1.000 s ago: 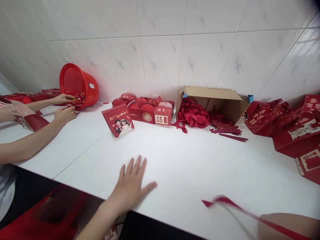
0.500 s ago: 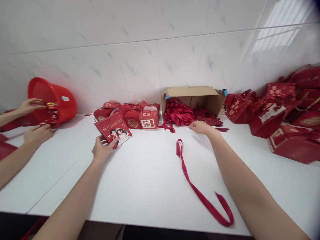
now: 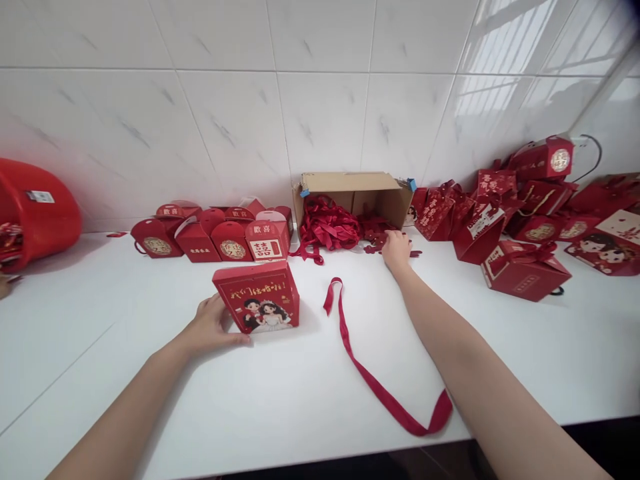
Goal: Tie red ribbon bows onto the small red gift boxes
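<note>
My left hand (image 3: pixel 215 325) grips a red gift box (image 3: pixel 260 303) by its lower left side, thumb in front and fingers partly hidden behind. The box stands on the table, with a cartoon bride and groom on its front. In front of the cardboard box (image 3: pixel 350 181), my right hand (image 3: pixel 397 251) has its fingers bent down among flat dark red cut-out pieces (image 3: pixel 375 233). What lies between those fingertips is hidden. A long dark red ribbon (image 3: pixel 370 380) lies loose between my hands, its near end beside my right forearm. More red ribbons (image 3: pixel 327 223) fill the cardboard box's left part.
Several red gift boxes (image 3: pixel 200 237) stand along the wall at the left. More red boxes, some tied with bows (image 3: pixel 527 270), are piled at the right. A red bucket (image 3: pixel 45 213) lies tipped at the far left, with part of another person's hand (image 3: pixel 6 285) near it.
My left hand has brought the gift box rightward and nearer, down onto the table. My right hand has reached into the cut-out pieces. The view has turned right.
</note>
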Demonstrator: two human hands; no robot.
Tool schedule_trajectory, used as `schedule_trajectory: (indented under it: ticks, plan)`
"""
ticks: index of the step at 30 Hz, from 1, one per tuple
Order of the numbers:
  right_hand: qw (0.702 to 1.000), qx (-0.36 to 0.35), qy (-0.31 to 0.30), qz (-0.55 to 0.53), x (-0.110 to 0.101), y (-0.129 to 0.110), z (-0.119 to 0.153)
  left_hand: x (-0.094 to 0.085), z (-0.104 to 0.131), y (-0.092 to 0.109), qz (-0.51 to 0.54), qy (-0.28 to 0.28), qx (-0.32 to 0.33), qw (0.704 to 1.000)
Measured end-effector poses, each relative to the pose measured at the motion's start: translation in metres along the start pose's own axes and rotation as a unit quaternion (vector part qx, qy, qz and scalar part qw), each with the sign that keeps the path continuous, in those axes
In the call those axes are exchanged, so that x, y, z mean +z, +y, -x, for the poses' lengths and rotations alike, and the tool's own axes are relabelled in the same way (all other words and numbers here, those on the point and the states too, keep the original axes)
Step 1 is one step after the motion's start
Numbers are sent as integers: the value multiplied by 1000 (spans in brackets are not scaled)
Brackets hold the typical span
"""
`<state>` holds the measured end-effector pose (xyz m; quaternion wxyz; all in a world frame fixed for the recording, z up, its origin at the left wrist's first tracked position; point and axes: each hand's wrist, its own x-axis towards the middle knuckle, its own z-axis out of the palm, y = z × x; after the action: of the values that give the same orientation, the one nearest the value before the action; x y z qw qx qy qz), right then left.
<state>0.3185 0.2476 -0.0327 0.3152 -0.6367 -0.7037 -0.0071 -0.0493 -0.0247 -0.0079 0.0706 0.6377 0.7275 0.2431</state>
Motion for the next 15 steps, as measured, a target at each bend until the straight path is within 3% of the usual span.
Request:
schedule_trajectory:
  ticks: [2,5,11,15]
  plan:
    - [1000,-17,-3,7,3,0,-9,-1,2,-2,-21,-29,32,999]
    - [999,-50,-6,18,12,-10,-21,0,2,-11,-30,-17,46,998]
    - [998,-52,-13,29,28,-23,-32,7,-4,-31,-23,-20,25,999]
    - [998,-62,11,-12,22,-18,-31,7,-4,-32,-12,-10,16,1000]
